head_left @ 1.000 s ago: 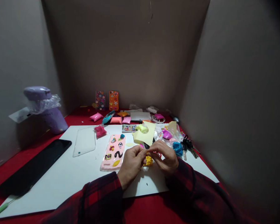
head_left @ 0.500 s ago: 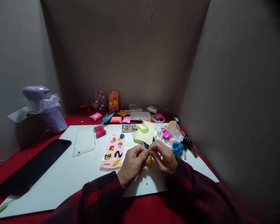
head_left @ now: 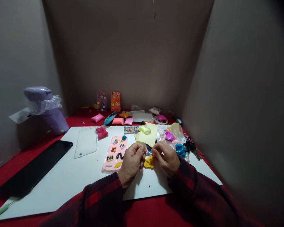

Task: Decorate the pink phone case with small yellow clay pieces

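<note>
My left hand (head_left: 133, 159) is closed in a pinch beside the pink decorated phone case (head_left: 110, 151); whatever it holds is too small to make out. A short gap away, my right hand (head_left: 167, 156) also pinches, thumb against forefinger, with its contents unclear. Under and between the hands lies a yellow lump of clay (head_left: 149, 162), partly covered by fingers. The phone case has small clay shapes on it, among them a black squiggle and a yellow leaf. Just beyond the hands sits a torn pale yellow paper (head_left: 149, 137) with a hole in it.
A white board (head_left: 61, 183) covers the red table. Left are a black tablet-like slab (head_left: 35, 167), a clear case (head_left: 86, 143) and a purple bottle (head_left: 53, 116). Keys (head_left: 191, 146), a blue clay packet (head_left: 180, 150) and a magenta one (head_left: 169, 136) lie right.
My hands, touching at the fingertips before, have drawn apart. The left shifted slightly left, the right slightly right, and more of the yellow clay now shows between them.
</note>
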`<state>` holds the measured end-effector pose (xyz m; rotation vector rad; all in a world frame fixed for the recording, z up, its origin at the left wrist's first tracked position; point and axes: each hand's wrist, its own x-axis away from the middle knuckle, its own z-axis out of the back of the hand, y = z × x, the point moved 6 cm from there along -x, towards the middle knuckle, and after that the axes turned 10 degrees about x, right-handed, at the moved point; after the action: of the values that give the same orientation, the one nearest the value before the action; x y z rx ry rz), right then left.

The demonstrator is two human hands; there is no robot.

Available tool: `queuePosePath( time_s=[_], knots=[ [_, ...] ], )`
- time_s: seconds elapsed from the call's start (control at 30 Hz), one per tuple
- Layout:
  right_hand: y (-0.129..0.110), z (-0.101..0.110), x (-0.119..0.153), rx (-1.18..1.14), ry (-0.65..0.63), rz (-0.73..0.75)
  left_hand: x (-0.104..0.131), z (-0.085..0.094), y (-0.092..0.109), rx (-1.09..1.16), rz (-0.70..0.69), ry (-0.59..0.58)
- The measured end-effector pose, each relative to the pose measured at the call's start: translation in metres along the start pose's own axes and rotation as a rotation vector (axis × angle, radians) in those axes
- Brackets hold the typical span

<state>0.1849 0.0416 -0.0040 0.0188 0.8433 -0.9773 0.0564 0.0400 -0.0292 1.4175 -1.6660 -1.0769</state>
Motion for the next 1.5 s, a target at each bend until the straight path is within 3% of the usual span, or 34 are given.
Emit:
queuePosePath(
  time_s=[0.3,0.53,0.87,1.13,1.5],
  knots=[
    [-0.008,-0.009,0.001,0.047,-0.138,0.173,-0.001,-0.002,0.000,-0.027,-0.031,-0.026],
    [-0.011,-0.010,0.000,0.075,-0.163,0.204,-0.001,0.001,-0.001,-0.055,-0.007,0.010],
    [-0.011,-0.005,0.000,0.053,-0.106,0.171,0.002,-0.003,0.006,-0.095,-0.009,0.024],
    [-0.016,0.009,-0.001,-0.083,0.021,0.158,0.001,0.000,0.001,-0.117,0.034,0.018],
    [-0.021,0.014,-0.002,-0.294,0.052,0.145,0.002,-0.003,-0.003,-0.140,0.060,-0.080]
  ],
)
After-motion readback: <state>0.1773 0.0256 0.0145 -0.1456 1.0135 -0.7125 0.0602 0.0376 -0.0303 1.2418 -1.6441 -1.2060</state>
